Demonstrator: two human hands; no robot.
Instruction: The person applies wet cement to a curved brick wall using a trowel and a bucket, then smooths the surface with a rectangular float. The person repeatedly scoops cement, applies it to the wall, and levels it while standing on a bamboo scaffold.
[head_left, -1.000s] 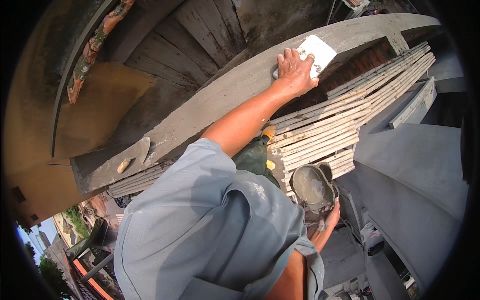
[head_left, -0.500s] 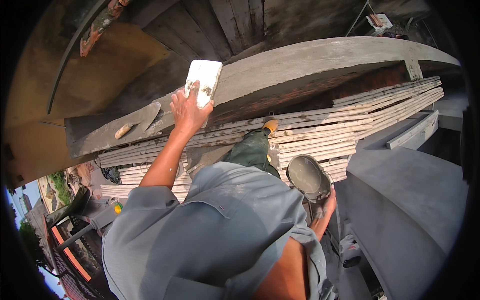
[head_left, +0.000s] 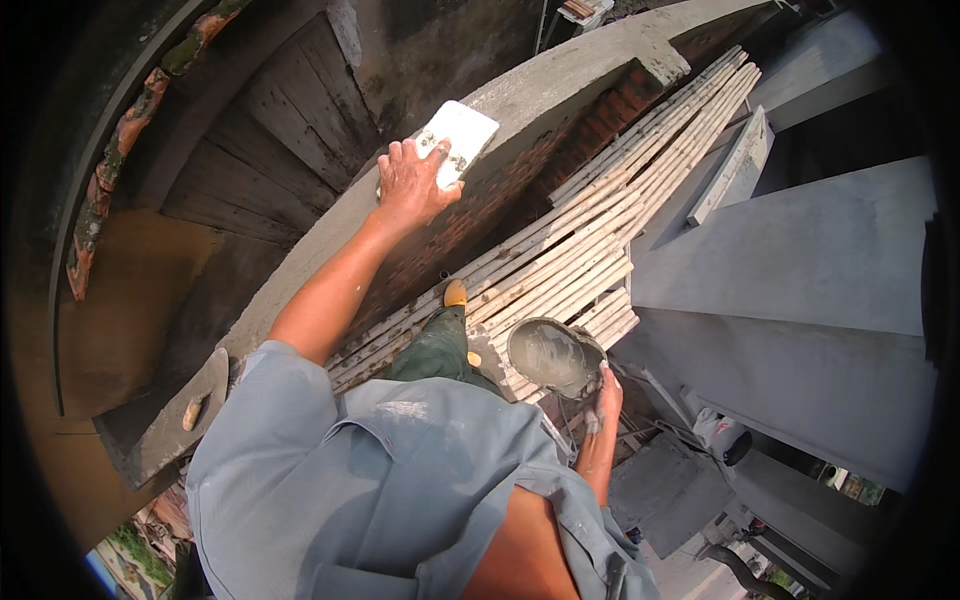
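Observation:
My left hand [head_left: 410,187] grips a white, mortar-smeared foam float [head_left: 465,133], which lies against the top of a plastered wall [head_left: 572,68]. Fingers and thumb spread over its near side. Low on the right, my right hand [head_left: 606,398] holds a dark bowl-shaped bucket [head_left: 556,358] by its rim. Wet grey mortar coats the inside of this bucket, which tilts toward me. Farther left along the wall top lies a trowel [head_left: 212,384] with a wooden handle, apart from both hands.
A bamboo-pole platform [head_left: 610,225] runs beside the wall, and my yellow-toed foot [head_left: 455,293] stands on it. Rough brick [head_left: 600,125] shows on the wall's side. Grey concrete ledges [head_left: 780,260] drop away at right. A white plank [head_left: 735,165] leans near them.
The view has swung, so wall and platform now slant up to the right. My left hand and float are farther along the wall top. The bucket is tilted more, showing its inside.

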